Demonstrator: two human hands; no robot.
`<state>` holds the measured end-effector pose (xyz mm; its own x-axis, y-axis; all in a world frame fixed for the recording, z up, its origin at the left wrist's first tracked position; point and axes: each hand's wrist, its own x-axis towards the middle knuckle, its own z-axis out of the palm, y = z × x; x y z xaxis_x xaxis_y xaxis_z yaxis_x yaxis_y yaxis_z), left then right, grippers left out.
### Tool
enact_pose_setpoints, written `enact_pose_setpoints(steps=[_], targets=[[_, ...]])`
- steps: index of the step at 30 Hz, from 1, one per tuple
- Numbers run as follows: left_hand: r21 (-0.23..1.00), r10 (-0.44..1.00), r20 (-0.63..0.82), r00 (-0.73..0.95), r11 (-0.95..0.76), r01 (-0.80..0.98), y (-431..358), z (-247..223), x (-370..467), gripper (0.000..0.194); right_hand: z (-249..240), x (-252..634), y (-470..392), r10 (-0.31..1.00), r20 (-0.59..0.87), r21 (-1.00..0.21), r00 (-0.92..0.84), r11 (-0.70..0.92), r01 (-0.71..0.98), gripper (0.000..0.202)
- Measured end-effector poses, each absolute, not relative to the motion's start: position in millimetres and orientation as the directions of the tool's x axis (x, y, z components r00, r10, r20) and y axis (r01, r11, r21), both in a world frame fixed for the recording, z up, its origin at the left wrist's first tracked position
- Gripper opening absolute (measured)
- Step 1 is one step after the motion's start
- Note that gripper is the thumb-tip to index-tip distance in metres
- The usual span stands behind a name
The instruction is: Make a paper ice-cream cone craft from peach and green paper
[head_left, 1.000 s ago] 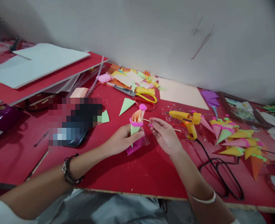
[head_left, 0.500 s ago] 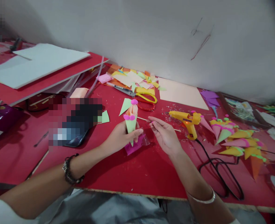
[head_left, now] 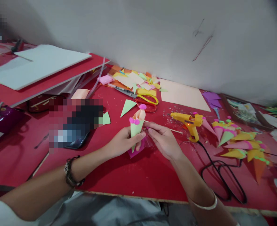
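Observation:
My left hand (head_left: pixel 121 142) is wrapped round a light green paper cone (head_left: pixel 135 128), point down and slightly tilted. Peach-coloured folded paper sticks up from its mouth, with pink balls of what looks like soft clay on the rim and tip. Close to the cone's right side, my right hand (head_left: pixel 165 141) pinches a small pink clay ball (head_left: pixel 147 127) between thumb and forefinger. A thin wooden stick (head_left: pixel 176 131) lies on the table, its middle hidden behind the right hand. Under the left hand lies a magenta packet (head_left: pixel 134 153), partly covered.
A yellow glue gun (head_left: pixel 187 121) with a black cord lies on the right, beside several finished paper cones (head_left: pixel 242 144). Scissors (head_left: pixel 145 95), paper scraps (head_left: pixel 133 78) and a peach sheet (head_left: pixel 183 94) lie at the back. A dark phone (head_left: pixel 78 141) is on the left.
My left hand has shifted the cone slightly right and tilted it rightward. The right hand has come left with the pink ball, closer to the cone.

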<state>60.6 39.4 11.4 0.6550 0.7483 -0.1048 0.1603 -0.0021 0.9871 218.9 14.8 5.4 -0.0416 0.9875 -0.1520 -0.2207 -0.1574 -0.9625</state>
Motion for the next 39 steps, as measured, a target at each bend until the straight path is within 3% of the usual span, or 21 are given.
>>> enact_pose_setpoints(steps=[3,8,13,21,26,33,39], targets=[[0.989,0.752,-0.094,0.653,-0.007,0.151,39.7,10.8,60.5,0.038,6.3,220.0,13.6,0.985,-0.156,-0.963,-0.071,-0.167,-0.211,0.015],[0.988,0.749,-0.104,0.654,0.004,0.152,39.5,10.7,60.3,0.040,6.1,221.4,13.8,0.991,-0.125,-0.981,0.055,-0.115,-0.155,0.011],[0.984,0.729,-0.158,0.666,0.063,0.165,39.1,11.9,59.9,0.039,7.4,218.9,14.8,0.990,-0.117,-0.962,0.079,-0.094,-0.255,0.018],[0.984,0.713,-0.175,0.679,0.152,0.093,34.8,9.9,64.8,0.027,12.4,218.5,9.8,0.988,0.105,-0.980,0.113,0.122,-0.158,0.004],[0.982,0.710,-0.187,0.679,0.155,0.109,33.4,7.0,65.4,0.028,12.0,213.4,9.7,0.985,0.085,-0.978,0.153,0.112,-0.178,0.015],[0.980,0.694,-0.195,0.693,0.172,0.103,31.8,2.8,66.9,0.027,19.3,210.9,6.7,0.946,0.300,-0.946,0.122,0.279,0.165,0.010],[0.982,0.688,-0.187,0.701,0.154,0.111,30.5,1.8,67.6,0.027,20.8,208.3,6.4,0.925,0.363,-0.899,0.111,0.316,0.304,0.009]])
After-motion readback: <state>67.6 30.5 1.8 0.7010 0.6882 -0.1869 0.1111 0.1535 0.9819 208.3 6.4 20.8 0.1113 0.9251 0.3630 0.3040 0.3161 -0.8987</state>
